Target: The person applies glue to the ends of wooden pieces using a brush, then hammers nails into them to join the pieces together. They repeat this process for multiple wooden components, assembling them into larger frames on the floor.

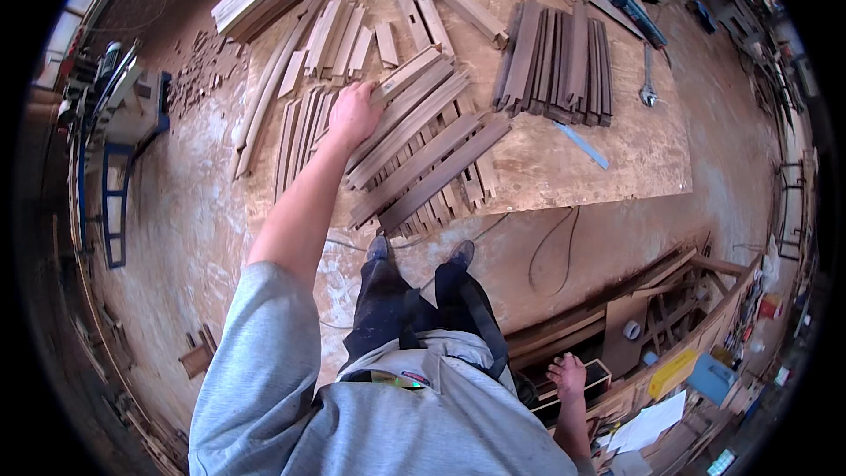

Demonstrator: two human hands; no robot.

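My left hand (pixel 355 115) reaches out over the table, its fingers closed around the lower end of a pale wooden strip (pixel 411 76). That strip lies slanted on top of a stack of wooden strips (pixel 414 116), beside two darker strips (pixel 417 170). Slotted pieces show underneath, at the table's near edge. Just left of the hand stand more narrow strips (pixel 298 137) in a row. My right hand (pixel 568 375) hangs low at my right side near an open wooden box (pixel 598 376). Its fingers are curled, and whatever they may hold is hidden.
On the table (pixel 634 154) lie a bundle of dark strips (pixel 553 62), an angle grinder (pixel 636 16), a wrench (pixel 648 79) and a blue-grey flat strip (pixel 582 145). A cable (pixel 533 260) crosses the floor. A cluttered bench (pixel 696 300) with a yellow container (pixel 672 374) is at right.
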